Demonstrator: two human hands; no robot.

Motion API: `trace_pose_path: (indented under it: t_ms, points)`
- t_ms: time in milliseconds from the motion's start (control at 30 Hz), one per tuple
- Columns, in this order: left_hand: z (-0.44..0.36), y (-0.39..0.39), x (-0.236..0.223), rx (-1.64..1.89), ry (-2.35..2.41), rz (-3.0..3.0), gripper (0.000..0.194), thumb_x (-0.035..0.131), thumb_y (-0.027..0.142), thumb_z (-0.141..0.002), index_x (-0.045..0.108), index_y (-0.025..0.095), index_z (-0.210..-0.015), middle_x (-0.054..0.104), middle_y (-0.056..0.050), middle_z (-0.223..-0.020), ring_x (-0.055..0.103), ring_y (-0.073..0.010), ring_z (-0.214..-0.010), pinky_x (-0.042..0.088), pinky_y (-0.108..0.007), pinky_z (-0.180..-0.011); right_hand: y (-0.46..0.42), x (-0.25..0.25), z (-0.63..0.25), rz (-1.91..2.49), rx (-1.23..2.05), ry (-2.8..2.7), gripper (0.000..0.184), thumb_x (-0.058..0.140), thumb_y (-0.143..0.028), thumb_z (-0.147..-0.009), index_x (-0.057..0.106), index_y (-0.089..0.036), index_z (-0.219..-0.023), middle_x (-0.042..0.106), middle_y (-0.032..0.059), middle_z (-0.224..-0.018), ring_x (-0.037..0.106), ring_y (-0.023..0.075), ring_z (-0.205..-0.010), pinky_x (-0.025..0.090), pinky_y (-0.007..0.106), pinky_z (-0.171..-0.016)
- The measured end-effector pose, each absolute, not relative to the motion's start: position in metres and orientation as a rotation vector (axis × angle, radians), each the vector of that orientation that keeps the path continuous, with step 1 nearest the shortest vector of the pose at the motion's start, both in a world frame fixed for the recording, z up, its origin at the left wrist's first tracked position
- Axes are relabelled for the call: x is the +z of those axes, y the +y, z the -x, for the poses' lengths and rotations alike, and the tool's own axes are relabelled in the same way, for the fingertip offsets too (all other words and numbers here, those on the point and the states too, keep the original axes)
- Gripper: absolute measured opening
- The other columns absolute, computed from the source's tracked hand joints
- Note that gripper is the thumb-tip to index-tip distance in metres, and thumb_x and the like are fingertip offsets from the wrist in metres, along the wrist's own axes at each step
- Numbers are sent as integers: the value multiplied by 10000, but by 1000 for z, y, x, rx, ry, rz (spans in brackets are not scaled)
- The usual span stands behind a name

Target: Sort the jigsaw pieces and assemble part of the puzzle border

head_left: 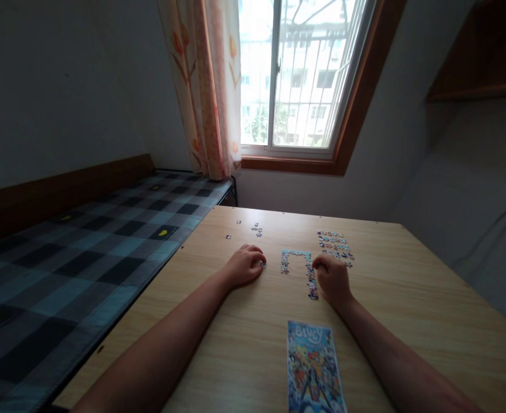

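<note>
A partly joined jigsaw puzzle [298,253] lies on the table as a frame with a short left side, a top and a longer right side. To its left, my left hand [246,265] rests on the tabletop with curled fingers, closed on a small puzzle piece [263,264] that shows at the fingertips. My right hand [333,278] is closed beside the frame's right side, its fingertips near that edge; whatever it may hold is hidden. Loose puzzle pieces [334,245] lie in rows just beyond my right hand.
Several more loose pieces [258,230] are scattered at the far left of the wooden table [227,344]. A colourful "Bluey" picture sheet [315,367] lies near me. A bed with a checked cover [85,246] runs along the left side; a curtained window [304,86] is behind.
</note>
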State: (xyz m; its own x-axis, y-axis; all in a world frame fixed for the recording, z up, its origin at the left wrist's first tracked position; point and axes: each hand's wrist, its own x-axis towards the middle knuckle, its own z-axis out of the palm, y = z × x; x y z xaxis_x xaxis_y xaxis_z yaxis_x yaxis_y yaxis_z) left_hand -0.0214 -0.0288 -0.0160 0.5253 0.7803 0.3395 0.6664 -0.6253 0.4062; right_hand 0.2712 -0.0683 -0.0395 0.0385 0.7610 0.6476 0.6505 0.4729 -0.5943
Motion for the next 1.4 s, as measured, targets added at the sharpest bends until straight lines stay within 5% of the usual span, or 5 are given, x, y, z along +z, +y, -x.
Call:
trace_pose_path:
  t_ms: [200,333,600,1167,1400]
  points:
    - [15,-38,-10,700,1262,-2600,123,756,307,-766,693,201,-775,689,-61,-1006,581,-239,-987,457,-352,-914,-65,-36,-273,1192,150,-1614,221,420,-121,-677,604,-221,-609,632,1,-609,603,191,-606,423,284,-620]
    - [13,-43,-6,742,1219,-2540,268,598,337,-899,665,179,-694,686,-73,-910,594,-211,-893,464,-336,-860,-66,-34,-275,1147,156,-1633,223,414,-117,-675,601,-220,-609,634,-1,-622,602,184,-616,428,281,-630]
    - [26,-44,-3,701,1074,-2399,264,636,158,-781,754,204,-1013,702,-62,-1029,617,-203,-993,474,-312,-919,-70,-30,-276,1078,143,-1718,226,417,-97,-658,599,-222,-610,628,-3,-617,596,181,-616,431,282,-635]
    - [24,-42,-8,700,1071,-2499,64,736,216,-805,753,212,-867,702,-51,-966,623,-210,-961,493,-350,-904,-72,-28,-270,968,149,-1938,241,467,-40,-763,608,-216,-678,626,30,-678,569,219,-737,426,342,-713]
    - [15,-49,-7,651,1146,-2602,169,728,274,-822,742,212,-978,696,-71,-1030,609,-240,-1003,493,-396,-926,-74,-26,-268,891,95,-2035,281,469,-23,-798,639,-221,-691,644,22,-689,557,225,-765,431,368,-765]
